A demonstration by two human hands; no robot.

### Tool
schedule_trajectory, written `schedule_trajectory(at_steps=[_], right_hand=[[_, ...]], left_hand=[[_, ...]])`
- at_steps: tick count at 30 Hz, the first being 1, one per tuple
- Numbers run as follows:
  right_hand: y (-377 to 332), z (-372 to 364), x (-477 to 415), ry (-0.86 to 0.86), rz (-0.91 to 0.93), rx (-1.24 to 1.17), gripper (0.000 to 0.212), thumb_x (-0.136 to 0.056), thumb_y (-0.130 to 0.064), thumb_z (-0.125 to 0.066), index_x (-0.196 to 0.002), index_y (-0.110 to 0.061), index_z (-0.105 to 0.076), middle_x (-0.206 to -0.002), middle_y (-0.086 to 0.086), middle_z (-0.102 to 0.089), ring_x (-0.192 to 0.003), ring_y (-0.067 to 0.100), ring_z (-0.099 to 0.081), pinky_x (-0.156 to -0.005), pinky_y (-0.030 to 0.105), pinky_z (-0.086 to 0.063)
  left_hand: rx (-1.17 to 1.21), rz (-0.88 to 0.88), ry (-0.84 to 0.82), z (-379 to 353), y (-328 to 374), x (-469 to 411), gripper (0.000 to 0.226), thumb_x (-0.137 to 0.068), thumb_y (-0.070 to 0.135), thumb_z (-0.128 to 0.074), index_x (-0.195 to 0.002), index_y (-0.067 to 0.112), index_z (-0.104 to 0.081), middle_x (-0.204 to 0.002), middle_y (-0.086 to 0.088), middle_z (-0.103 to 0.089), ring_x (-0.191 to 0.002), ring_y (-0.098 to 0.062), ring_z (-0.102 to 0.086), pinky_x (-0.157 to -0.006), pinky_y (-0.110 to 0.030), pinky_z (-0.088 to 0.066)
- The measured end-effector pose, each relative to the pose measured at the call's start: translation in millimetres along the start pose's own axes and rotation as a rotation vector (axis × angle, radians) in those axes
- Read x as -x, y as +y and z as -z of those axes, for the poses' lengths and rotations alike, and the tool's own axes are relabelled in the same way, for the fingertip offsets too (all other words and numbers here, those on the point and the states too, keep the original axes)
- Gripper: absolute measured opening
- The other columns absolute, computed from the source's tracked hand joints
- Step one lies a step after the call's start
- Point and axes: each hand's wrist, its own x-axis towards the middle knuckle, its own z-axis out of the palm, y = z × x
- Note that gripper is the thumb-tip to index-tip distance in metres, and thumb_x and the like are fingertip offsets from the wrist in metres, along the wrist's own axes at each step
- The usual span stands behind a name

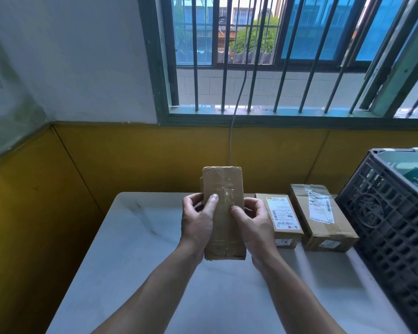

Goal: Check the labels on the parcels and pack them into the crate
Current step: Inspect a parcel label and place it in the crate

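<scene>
Cardboard parcel between grips (upright)

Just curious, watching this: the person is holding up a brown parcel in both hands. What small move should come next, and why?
Probably turn the parcel over: the face toward the camera shows only tape, no label, so it cannot be checked yet before going into the crate.

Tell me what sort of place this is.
Likely a small makeshift parcel-packing room: two labelled brown cardboard parcels on a white marble-look table, a dark plastic lattice crate beside them, and a barred window in a white-and-yellow wall.
</scene>
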Motion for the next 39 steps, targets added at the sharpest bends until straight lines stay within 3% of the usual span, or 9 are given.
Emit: schedule_trajectory(at_steps=[4, 10, 15, 18, 23, 28, 31, 34, 39], right_hand=[[-2, 0, 0, -0.007, 0.017, -0.037, 0.015, -0.090, -0.027, -0.074, -0.103, -0.030, -0.065, -0.108, -0.001, -0.073, -0.102, 0.014, -0.069, -0.093, 0.043, -0.058], [-3, 1, -1, 0.009, 0.013, -0.033, 0.016, -0.089, -0.024, -0.074, -0.104, -0.024, -0.066, -0.107, 0.001, -0.074, -0.103, 0.018, -0.070, -0.094, 0.049, -0.056], [-3, 1, 1, -0.005, 0.023, -0.041, 0.022, -0.087, -0.028, -0.078, -0.106, -0.028, -0.066, -0.107, -0.004, -0.075, -0.105, 0.015, -0.070, -0.096, 0.049, -0.056], [-5, 1, 3, -0.001, 0.017, -0.034, 0.025, -0.084, -0.034, -0.081, -0.105, -0.029, -0.068, -0.106, -0.007, -0.075, -0.104, 0.012, -0.070, -0.095, 0.048, -0.056], [-10, 2, 7, -0.047, -0.007, 0.001, 0.039, -0.070, -0.047, -0.073, -0.107, -0.035, -0.066, -0.107, -0.014, -0.073, -0.107, 0.008, -0.067, -0.092, 0.050, -0.058], [-10, 1, 9, -0.072, -0.002, -0.004, 0.037, -0.076, -0.044, -0.072, -0.110, -0.032, -0.065, -0.111, -0.010, -0.073, -0.109, 0.011, -0.067, -0.088, 0.046, -0.060], [-10, 1, 9, -0.075, -0.014, -0.039, 0.036, -0.084, -0.054, -0.073, -0.109, -0.030, -0.065, -0.107, -0.007, -0.074, -0.104, 0.012, -0.070, -0.071, 0.025, -0.057], [-10, -1, 9, -0.038, -0.018, -0.002, 0.039, -0.083, -0.060, -0.067, -0.105, -0.028, -0.064, -0.107, -0.004, -0.073, -0.103, 0.013, -0.069, -0.077, 0.034, -0.060], [-12, -1, 9, -0.016, -0.018, -0.011, 0.030, -0.091, -0.039, -0.070, -0.116, -0.024, -0.062, -0.116, -0.001, -0.069, -0.111, 0.016, -0.066, -0.093, 0.045, -0.058]], left_hand=[[0.003, -0.025, 0.002, -1, 2, 0, 0.030, -0.098, 0.028, -0.067, -0.124, 0.026, -0.053, -0.119, 0.000, -0.068, -0.104, -0.013, -0.067, -0.076, -0.027, -0.057], [0.011, 0.020, 0.000, -2, 2, 2, 0.025, -0.098, 0.030, -0.068, -0.121, 0.027, -0.061, -0.133, -0.009, -0.061, -0.117, -0.023, -0.065, -0.096, -0.043, -0.058], [-0.011, 0.016, -0.008, 0, 1, 3, 0.021, -0.098, 0.028, -0.068, -0.116, 0.028, -0.059, -0.128, -0.007, -0.064, -0.112, -0.020, -0.066, -0.085, -0.035, -0.058], [-0.028, 0.025, -0.017, 0, 2, 5, 0.024, -0.098, 0.041, -0.063, -0.116, 0.028, -0.055, -0.120, -0.004, -0.069, -0.104, -0.015, -0.066, -0.074, -0.029, -0.053], [-0.032, 0.042, -0.008, -1, 11, 7, 0.056, -0.079, 0.082, -0.049, -0.106, 0.033, -0.049, -0.112, 0.005, -0.066, -0.101, -0.009, -0.063, -0.068, -0.026, -0.047], [-0.018, 0.048, 0.037, 2, 11, 2, 0.029, -0.098, 0.059, -0.050, -0.104, 0.031, -0.050, -0.109, 0.003, -0.067, -0.097, -0.009, -0.064, -0.068, -0.027, -0.049], [-0.014, 0.048, 0.038, 4, 7, 0, 0.013, -0.105, 0.043, -0.049, -0.110, 0.032, -0.053, -0.108, 0.004, -0.067, -0.094, -0.007, -0.065, -0.064, -0.023, -0.052], [-0.017, 0.035, -0.003, 4, 5, 3, 0.026, -0.105, 0.036, -0.046, -0.128, 0.028, -0.050, -0.110, 0.003, -0.066, -0.100, -0.011, -0.064, -0.061, -0.020, -0.054], [-0.009, 0.010, -0.061, 4, 7, 9, 0.059, -0.077, 0.039, -0.041, -0.134, 0.032, -0.054, -0.119, 0.002, -0.067, -0.109, -0.017, -0.064, -0.069, -0.027, -0.055]])
